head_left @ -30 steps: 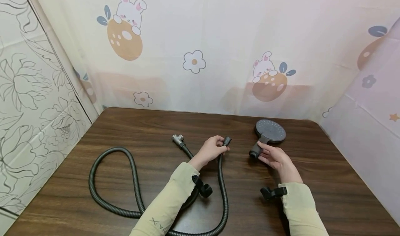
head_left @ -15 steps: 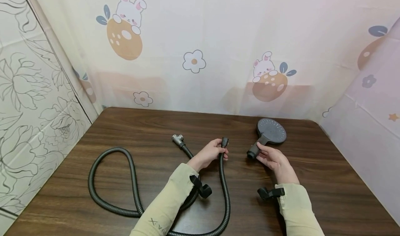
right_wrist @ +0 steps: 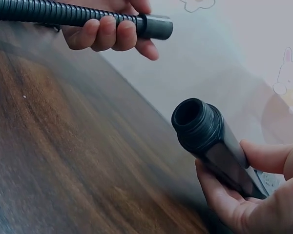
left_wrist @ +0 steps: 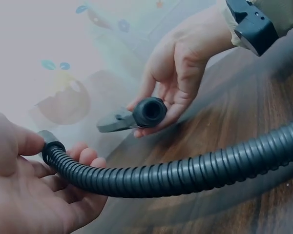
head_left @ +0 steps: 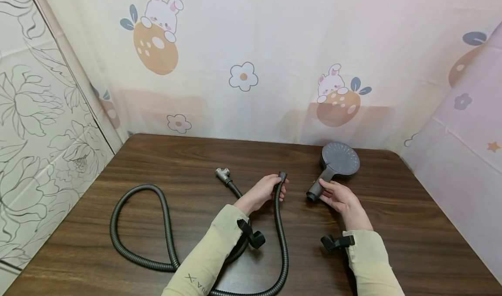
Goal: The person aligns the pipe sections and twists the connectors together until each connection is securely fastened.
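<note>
My left hand (head_left: 262, 192) pinches a black ribbed shower hose (head_left: 283, 243) just below its smooth end fitting (right_wrist: 157, 27), thumb on one side and fingers curled beneath. To the right, my right hand (head_left: 340, 199) holds a dark grey shower head (head_left: 340, 158) by its handle (head_left: 318, 188). Its spray face with small pale nozzles is turned up. In the right wrist view the threaded open end (right_wrist: 198, 122) of the handle points toward the hose fitting, with a gap between them. The left wrist view looks straight into that hollow end.
The hose runs in loops over the brown wooden table (head_left: 176, 156), partly hidden under the left sleeve (head_left: 208, 252). Its other end, a silvery elbow connector (head_left: 223, 174), lies left of the left hand. A printed curtain (head_left: 243, 34) hangs behind the table.
The shower head has tilted up and its handle end has shifted left toward the hose. My left hand has turned the hose fitting more upright and moved slightly.
</note>
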### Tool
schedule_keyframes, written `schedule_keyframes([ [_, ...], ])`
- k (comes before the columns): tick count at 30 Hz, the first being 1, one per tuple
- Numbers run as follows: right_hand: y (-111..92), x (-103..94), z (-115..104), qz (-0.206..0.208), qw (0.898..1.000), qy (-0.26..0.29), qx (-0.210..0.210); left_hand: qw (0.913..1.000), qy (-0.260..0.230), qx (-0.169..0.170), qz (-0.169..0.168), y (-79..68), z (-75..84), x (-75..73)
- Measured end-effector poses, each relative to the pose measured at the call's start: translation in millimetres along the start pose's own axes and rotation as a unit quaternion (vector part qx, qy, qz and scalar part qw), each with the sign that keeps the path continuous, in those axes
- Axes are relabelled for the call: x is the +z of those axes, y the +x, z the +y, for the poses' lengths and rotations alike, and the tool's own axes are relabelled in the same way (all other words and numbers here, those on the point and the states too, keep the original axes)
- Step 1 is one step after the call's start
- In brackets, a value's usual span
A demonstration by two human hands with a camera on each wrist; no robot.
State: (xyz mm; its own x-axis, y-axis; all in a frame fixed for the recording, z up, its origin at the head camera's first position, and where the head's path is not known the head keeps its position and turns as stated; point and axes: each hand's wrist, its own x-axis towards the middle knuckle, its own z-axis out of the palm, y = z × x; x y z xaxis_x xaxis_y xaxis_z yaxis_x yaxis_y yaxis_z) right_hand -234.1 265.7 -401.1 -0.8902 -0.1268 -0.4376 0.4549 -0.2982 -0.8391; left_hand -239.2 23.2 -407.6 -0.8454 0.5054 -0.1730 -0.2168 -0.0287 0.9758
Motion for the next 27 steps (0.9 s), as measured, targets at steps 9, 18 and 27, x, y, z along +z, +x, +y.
schedule_keyframes([
  [9,-4.6,17.6,-9.1,-0.02,0.998,-0.036,-0.037,0.9999,0.011,-0.01,0.0,1.8,-5.0,3.6],
  [18,-4.2,34.3,-12.3,-0.027,0.995,-0.014,-0.092,0.9993,0.038,-0.004,-0.002,2.7,-6.6,3.0],
  [27,-1.1,41.2,-16.2,0.002,0.992,0.03,-0.125,0.9996,0.022,-0.009,-0.013,1.7,-6.8,2.4],
])
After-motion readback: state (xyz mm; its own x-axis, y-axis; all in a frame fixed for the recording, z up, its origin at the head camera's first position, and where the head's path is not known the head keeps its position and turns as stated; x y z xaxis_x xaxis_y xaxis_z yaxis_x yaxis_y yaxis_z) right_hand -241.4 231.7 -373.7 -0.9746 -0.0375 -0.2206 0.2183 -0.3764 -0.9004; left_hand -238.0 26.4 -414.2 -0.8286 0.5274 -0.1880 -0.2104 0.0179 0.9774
